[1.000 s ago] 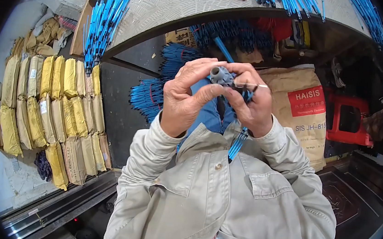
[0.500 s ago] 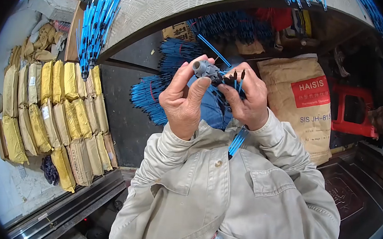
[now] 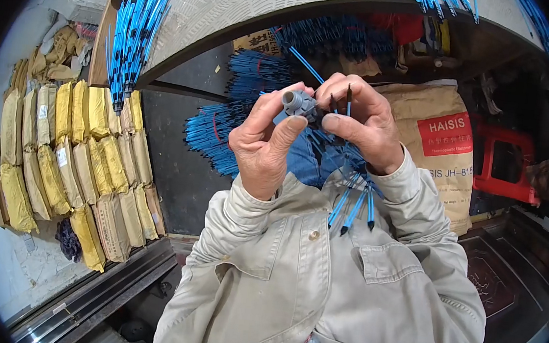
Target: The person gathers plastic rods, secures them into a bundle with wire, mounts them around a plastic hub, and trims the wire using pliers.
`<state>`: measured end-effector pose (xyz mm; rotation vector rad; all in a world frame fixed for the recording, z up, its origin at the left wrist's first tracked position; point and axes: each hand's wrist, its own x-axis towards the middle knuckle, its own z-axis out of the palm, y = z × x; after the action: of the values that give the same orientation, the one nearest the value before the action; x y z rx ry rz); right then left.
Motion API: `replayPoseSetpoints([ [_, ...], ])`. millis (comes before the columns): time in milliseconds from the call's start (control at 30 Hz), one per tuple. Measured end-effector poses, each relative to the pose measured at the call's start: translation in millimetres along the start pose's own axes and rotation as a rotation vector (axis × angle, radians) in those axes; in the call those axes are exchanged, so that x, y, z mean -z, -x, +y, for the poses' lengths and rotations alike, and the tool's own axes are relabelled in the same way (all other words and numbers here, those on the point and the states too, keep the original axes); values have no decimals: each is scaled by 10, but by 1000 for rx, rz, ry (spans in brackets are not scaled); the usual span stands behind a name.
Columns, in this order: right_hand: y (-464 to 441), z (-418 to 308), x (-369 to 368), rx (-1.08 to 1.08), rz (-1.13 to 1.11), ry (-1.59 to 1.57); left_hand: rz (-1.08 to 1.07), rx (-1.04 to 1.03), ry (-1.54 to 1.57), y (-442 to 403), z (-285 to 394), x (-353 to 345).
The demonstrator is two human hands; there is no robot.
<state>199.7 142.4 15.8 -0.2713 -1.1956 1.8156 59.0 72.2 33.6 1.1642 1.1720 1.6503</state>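
Note:
My left hand is closed round a grey plastic hub with a round tube end facing up. At the hub's right side, my right hand pinches dark rib ends, its thumb and index finger close to the hub. Several blue ribs with black tips hang below my right hand over the jacket front. Another blue rib points up and left behind the hands. Where the ribs meet the hub is partly hidden by my fingers.
A table curves across the top, with blue rib bundles at its left end. More bundles lie beneath it. Yellow and tan packets stand at left. A paper sack and red stool are at right.
The hub has moved left and tilted, with my left hand still round it. My right hand has shifted slightly right, and the blue ribs below it have spread apart.

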Motion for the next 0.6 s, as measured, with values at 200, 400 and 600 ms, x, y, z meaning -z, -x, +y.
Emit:
replayPoseSetpoints([
  [200, -87, 13, 71, 86, -179, 176, 18, -41, -62, 12, 4, 9],
  [400, -41, -11, 51, -38, -130, 203, -40, -7, -70, 1, 55, 33],
  [600, 36, 17, -43, -28, -63, 185, 11, -36, -55, 73, 35, -39],
])
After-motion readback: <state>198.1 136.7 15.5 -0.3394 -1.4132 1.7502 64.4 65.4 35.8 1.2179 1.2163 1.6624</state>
